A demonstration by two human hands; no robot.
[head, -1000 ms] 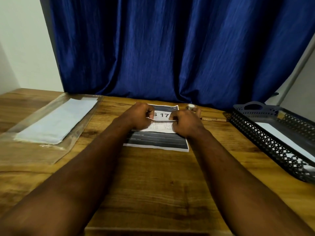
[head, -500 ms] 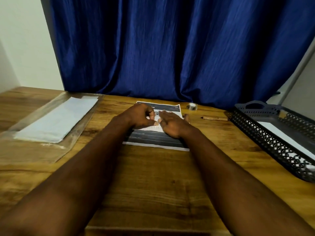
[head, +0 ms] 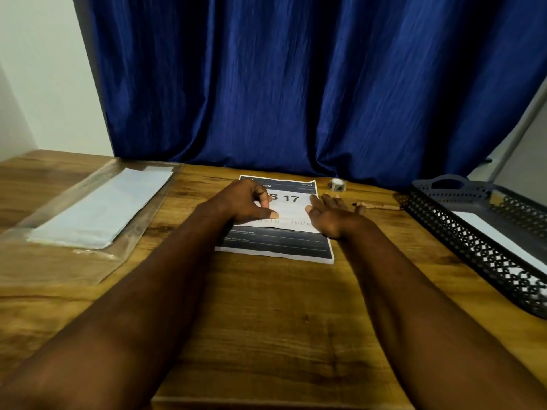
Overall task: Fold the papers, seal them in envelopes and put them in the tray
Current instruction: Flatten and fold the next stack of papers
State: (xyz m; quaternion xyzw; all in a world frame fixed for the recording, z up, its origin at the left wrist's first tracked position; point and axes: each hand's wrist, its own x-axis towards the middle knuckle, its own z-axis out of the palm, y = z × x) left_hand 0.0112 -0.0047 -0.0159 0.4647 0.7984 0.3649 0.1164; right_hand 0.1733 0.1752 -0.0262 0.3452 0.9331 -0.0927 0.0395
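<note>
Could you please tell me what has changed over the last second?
The right hand let go of the folded paper, flattened and slid right across it to its right edge. The left hand stayed on its left part. Envelopes, tray and small roll are unmoved.

— What lies before you?
— My papers [head: 275,244] are matt printed sheets; the table [head: 266,321] is wood, smooth, faintly shiny.
— And around?
— I see a glossy clear plastic sleeve [head: 74,261], a matt dark openwork tray [head: 461,241] and a crinkled blue cloth curtain [head: 296,84].

The wooden table [head: 266,321] bears papers [head: 275,245], sleeved envelopes [head: 97,208], tape roll [head: 337,184], stick [head: 380,206] and tray [head: 473,250].
</note>
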